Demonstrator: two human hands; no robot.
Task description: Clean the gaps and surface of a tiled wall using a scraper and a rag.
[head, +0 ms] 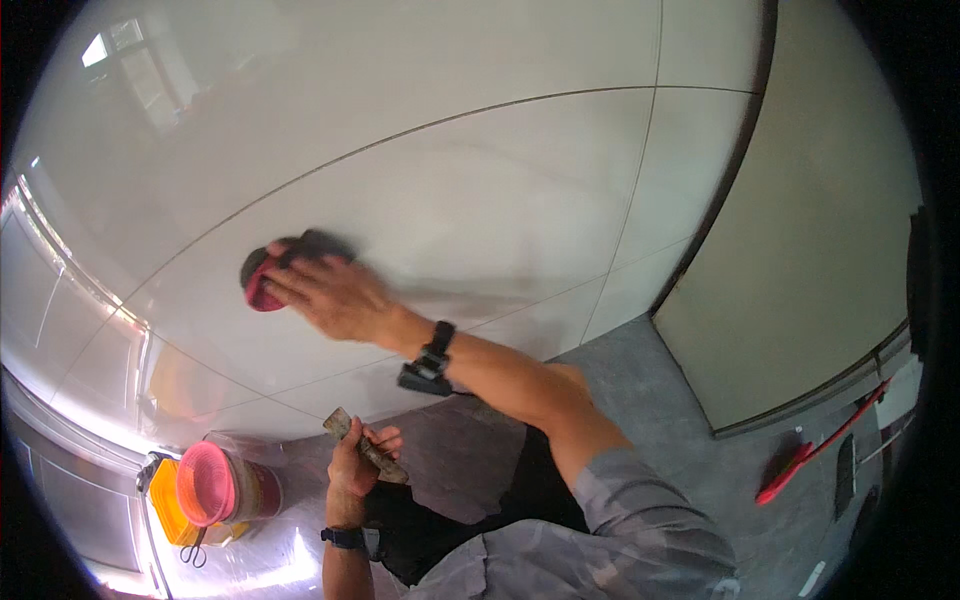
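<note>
My right hand point(330, 296) is spread over a red cloth point(264, 289), pressing it on the glossy white wall tiles point(480, 187). Something dark, blurred, lies against the cloth and the fingers; I cannot tell whether it is part of it or a shadow. Lower down, my left hand point(356, 461) grips a narrow, worn, greyish block-like tool point(382, 461), held slantwise, its exact kind unclear. Thin dark joints run between the tiles around my right hand. Both wrists wear dark straps.
A pink plastic basket point(204, 484) sits on a bucket point(259, 491) beside a yellow container point(166, 502) at lower left, with scissors point(193, 553) near them. A red broom point(787, 476) lies on the grey floor point(652, 390) at right, past a beige door panel point(795, 247).
</note>
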